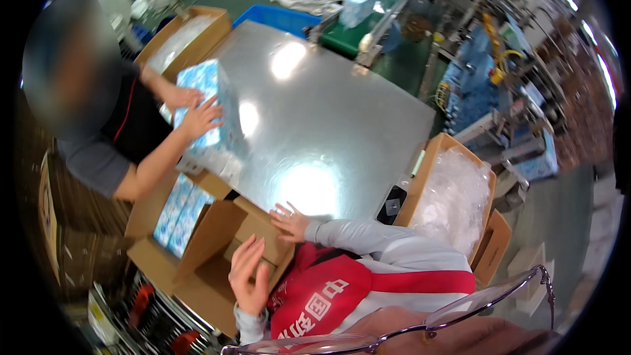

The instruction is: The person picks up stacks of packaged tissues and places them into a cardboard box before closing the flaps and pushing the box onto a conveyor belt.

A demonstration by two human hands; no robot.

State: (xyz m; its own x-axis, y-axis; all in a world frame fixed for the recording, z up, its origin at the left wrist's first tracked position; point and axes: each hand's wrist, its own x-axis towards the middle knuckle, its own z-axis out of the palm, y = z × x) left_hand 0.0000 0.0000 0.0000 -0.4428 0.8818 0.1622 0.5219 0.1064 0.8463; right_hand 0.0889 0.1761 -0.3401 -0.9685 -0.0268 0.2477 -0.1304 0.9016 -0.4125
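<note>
My left hand is raised over an open cardboard box, its fingers stretched and apart, with nothing in them. The right hand lies spread at the near edge of the metal table, beside the flap of that box, and holds nothing. Inside the box I see mostly bare cardboard; part of its floor is hidden. Left of it, another open carton holds blue-and-white packs. Across the table's left side, a co-worker's two hands press on a blue-and-white wrapped bundle.
A carton of clear plastic bags stands at the table's right edge, near a black device. Another carton of plastic is at the far left. A green conveyor carries a blue pack. A roller track runs below the boxes.
</note>
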